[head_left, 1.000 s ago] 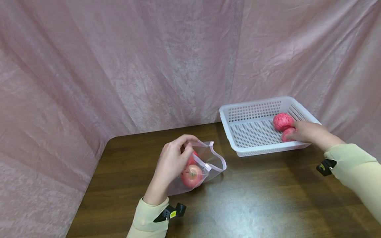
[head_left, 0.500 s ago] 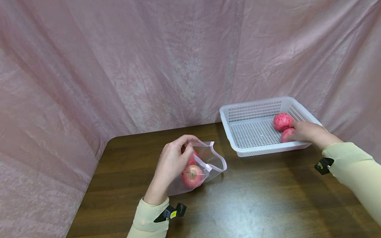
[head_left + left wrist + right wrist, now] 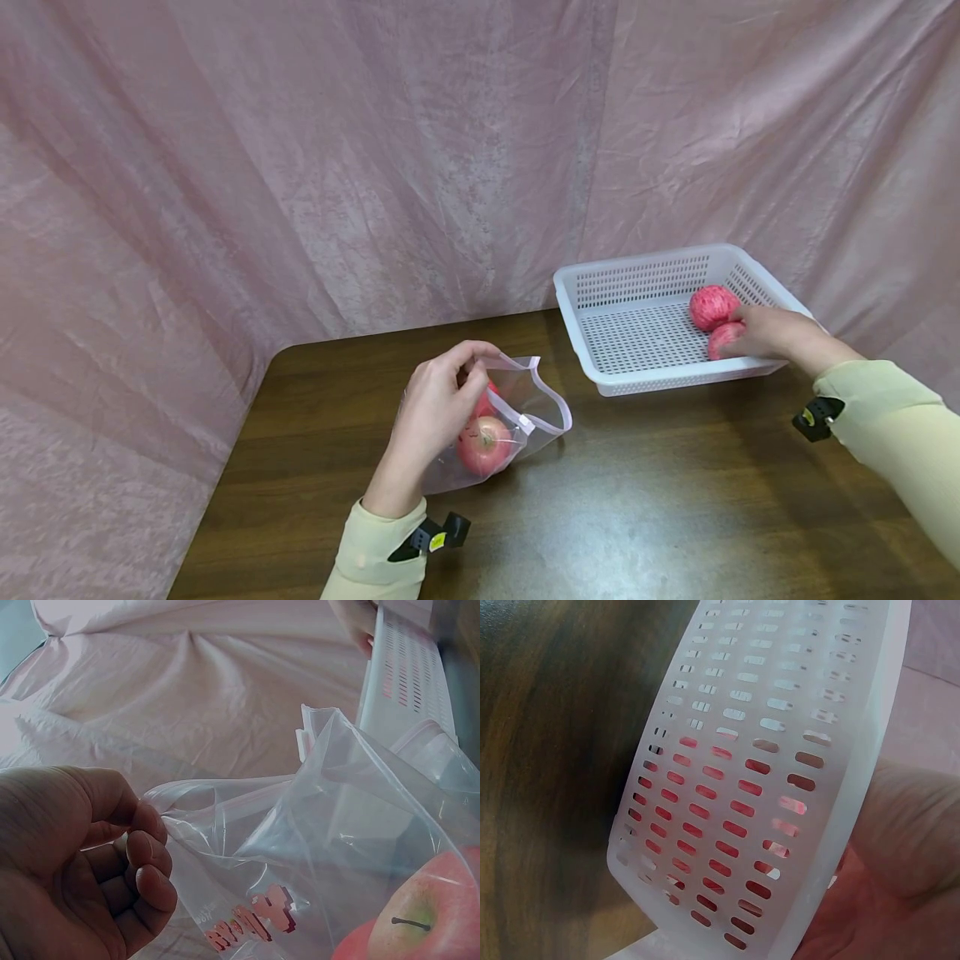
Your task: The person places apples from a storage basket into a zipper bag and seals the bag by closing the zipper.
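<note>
In the head view my left hand (image 3: 438, 404) pinches the rim of a clear zip bag (image 3: 536, 433) at its left side. The bag lies on the table with its mouth apart toward the right and a slider on its pale edge. Inside are a red apple (image 3: 484, 446) and another behind it, partly covered by my hand; the left wrist view shows the near apple's stem (image 3: 411, 923). My right hand (image 3: 776, 332) reaches into a white basket (image 3: 660, 385) and grips the nearer red apple (image 3: 723, 340). The basket wall hides most of that grip in the right wrist view.
Another red apple (image 3: 713, 307) sits in the basket just behind the gripped one. The basket stands at the back right of the brown wooden table (image 3: 622, 500). A pink cloth (image 3: 450, 167) hangs behind and at the left of the table.
My right forearm and wrist have shifted very slightly left, with the hand staying at the same apple. My left hand and the bag look nearly unmoved.
</note>
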The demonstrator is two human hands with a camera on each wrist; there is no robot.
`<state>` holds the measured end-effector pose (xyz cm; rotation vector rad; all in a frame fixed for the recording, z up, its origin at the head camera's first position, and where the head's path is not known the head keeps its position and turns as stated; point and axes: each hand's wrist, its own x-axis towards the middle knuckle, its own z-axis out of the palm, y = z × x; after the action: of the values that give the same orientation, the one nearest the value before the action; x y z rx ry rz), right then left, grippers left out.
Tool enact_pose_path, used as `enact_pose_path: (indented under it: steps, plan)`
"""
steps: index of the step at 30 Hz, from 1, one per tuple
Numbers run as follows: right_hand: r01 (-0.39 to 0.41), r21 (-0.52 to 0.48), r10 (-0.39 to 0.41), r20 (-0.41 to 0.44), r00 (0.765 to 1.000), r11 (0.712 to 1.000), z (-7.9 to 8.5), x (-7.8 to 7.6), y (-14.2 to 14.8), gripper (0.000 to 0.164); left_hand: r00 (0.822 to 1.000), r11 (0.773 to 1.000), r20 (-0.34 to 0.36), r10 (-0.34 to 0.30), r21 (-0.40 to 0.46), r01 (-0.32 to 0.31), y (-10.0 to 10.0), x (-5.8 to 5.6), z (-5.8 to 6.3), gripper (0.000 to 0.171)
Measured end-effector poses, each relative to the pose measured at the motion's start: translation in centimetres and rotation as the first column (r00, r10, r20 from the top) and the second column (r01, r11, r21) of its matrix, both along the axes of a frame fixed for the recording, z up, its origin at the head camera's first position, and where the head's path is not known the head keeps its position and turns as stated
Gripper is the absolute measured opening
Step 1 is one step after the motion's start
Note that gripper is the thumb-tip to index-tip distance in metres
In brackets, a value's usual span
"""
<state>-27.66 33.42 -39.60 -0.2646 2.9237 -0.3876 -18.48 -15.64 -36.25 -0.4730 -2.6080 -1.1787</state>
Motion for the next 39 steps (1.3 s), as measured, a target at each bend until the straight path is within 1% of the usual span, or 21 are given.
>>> enact_pose_path:
  steps: [7,16,19,23,28,39]
  plan:
    - [0.032,-0.011,-0.032,0.004,0.999,0.999,-0.12,-0.03,0.21,0.071,1.0,1.0,0.011,0.006,-0.006,-0.006,0.09,0.09,0.08,0.036]
    - [0.05,-0.005,-0.05,0.002,0.999,0.999,-0.18,0.09,0.36,0.077,1.0,1.0,0.011,0.005,-0.012,-0.005,0.16,0.1,0.01,0.035]
    - [0.05,-0.016,-0.05,-0.008,0.999,0.999,-0.13,0.09,0.32,0.08,1.0,1.0,0.007,0.006,-0.015,-0.006,0.18,0.1,0.02,0.036]
    - [0.054,-0.027,-0.054,-0.024,0.998,0.998,0.15,0.15,0.13,0.079,1.0,1.0,0.002,0.007,-0.018,-0.007,0.2,0.08,0.02,0.037]
    - [0.064,-0.045,-0.065,-0.032,0.997,0.997,0.25,0.21,-0.13,0.082,1.0,1.0,0.002,0.0,-0.015,0.0,0.17,0.04,-0.06,0.036]
    - [0.07,-0.094,-0.079,-0.097,0.992,0.993,0.29,0.38,-0.6,0.083,1.0,1.0,-0.007,-0.002,-0.023,0.001,0.15,-0.06,-0.24,0.035]
